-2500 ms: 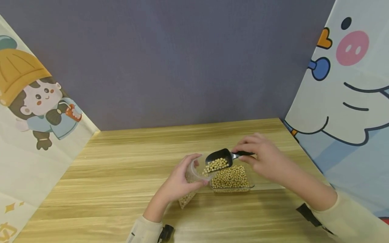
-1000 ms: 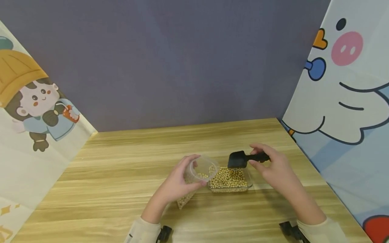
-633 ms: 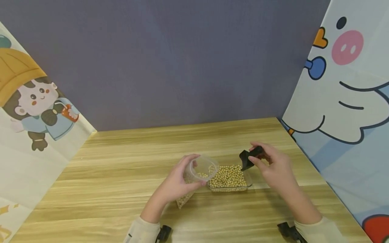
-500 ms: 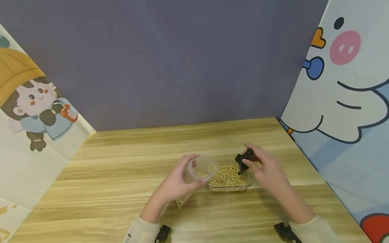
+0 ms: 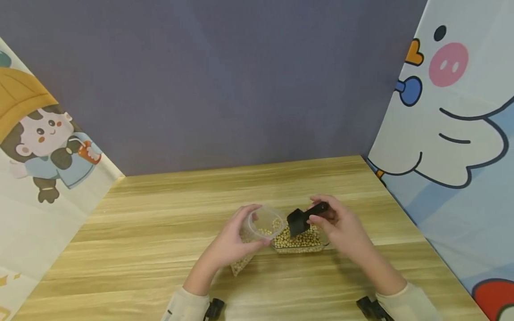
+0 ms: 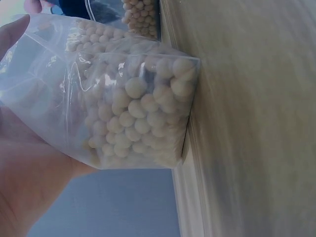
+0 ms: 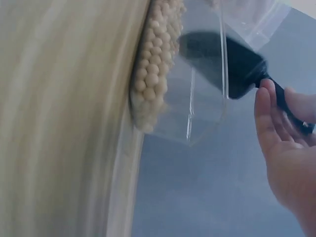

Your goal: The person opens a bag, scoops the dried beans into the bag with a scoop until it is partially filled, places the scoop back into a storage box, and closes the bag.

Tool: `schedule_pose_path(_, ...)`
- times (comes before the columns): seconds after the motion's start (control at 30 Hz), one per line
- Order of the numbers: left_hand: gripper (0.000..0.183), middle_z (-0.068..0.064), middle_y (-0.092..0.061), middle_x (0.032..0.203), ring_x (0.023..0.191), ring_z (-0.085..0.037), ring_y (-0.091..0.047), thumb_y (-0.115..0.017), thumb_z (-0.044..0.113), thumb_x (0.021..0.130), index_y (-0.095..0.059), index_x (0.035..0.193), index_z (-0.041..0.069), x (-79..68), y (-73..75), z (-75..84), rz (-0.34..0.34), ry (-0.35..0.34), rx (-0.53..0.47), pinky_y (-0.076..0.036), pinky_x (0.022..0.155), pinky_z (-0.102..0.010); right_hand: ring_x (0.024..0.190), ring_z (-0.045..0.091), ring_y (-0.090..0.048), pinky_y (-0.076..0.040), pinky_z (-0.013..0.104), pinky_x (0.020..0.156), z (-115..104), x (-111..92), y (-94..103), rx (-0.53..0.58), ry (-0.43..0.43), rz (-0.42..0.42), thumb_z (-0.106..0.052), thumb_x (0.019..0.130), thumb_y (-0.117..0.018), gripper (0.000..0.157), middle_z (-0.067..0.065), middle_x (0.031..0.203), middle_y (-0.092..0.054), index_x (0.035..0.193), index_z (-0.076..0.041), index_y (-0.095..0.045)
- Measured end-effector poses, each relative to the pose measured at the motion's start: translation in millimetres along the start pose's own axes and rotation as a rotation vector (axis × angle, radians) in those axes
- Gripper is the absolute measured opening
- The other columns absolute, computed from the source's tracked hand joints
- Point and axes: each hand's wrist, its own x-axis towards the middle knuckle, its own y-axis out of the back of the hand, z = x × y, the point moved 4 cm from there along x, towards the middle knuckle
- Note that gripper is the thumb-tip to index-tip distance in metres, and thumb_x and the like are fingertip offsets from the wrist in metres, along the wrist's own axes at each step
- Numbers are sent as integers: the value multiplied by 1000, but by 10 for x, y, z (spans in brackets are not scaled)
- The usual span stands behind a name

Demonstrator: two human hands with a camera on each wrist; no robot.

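Observation:
My left hand (image 5: pixel 233 240) grips a clear plastic bag (image 6: pixel 133 103) of round pale beans, its wide, round mouth tilted toward the right. In the left wrist view the bag's flat base is at the wooden table's surface. My right hand (image 5: pixel 341 227) pinches the handle of a black scoop (image 5: pixel 298 222) between thumb and fingers. The scoop's blade is tilted down over a clear rectangular container (image 5: pixel 299 250) of beans (image 5: pixel 309 238). In the right wrist view the scoop (image 7: pixel 232 64) shows partly through the container's wall. Whether it holds beans cannot be seen.
The container stands on a wood-grain table (image 5: pixel 160 223), just right of the bag. A grey panel (image 5: pixel 241 89) rises behind the table. Printed cartoon sheets (image 5: pixel 441 133) flank it on both sides.
Earlier the scoop tipped beans into the bag's mouth. It then drew back right, turned downward at the container's right end, and has since moved left over the beans. The left hand stays nearly still.

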Motion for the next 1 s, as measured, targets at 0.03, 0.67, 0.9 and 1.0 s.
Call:
schedule_pose_path(0.03,91,-15,-60,143,127,-35,-64,-93,30,80,-45,158,26,-3,6,-1,3,9,-4,-56,107,-58,94,4,-74,-62,24,74,14,0,26,14,-27,0,-7,100,-72,43,11,119,-75,141,-11,-61)
schedule_pose_path(0.67,105,-15,-54,152,129,-35,-61,-97,27,72,-41,161,26,23,67,8,24,24,14,-58,102,-58,120,38,-66,-56,61,100,215,45,339,-493,29,-138,-11,97,-77,27,11,126,-76,124,-11,-77)
schedule_pose_path(0.9,104,-8,-56,151,130,-34,-61,-97,25,73,-41,161,27,13,76,12,34,39,18,-57,104,-60,117,37,-65,-53,62,104,259,64,265,-585,77,-192,-11,94,-80,26,11,121,-75,120,-11,-79)
schedule_pose_path(1.0,103,-10,-57,150,129,-36,-62,-96,25,74,-42,161,25,11,77,7,39,41,19,-58,102,-61,122,41,-64,-53,63,104,272,76,203,-570,80,-219,-10,95,-78,28,13,126,-73,122,-12,-78)
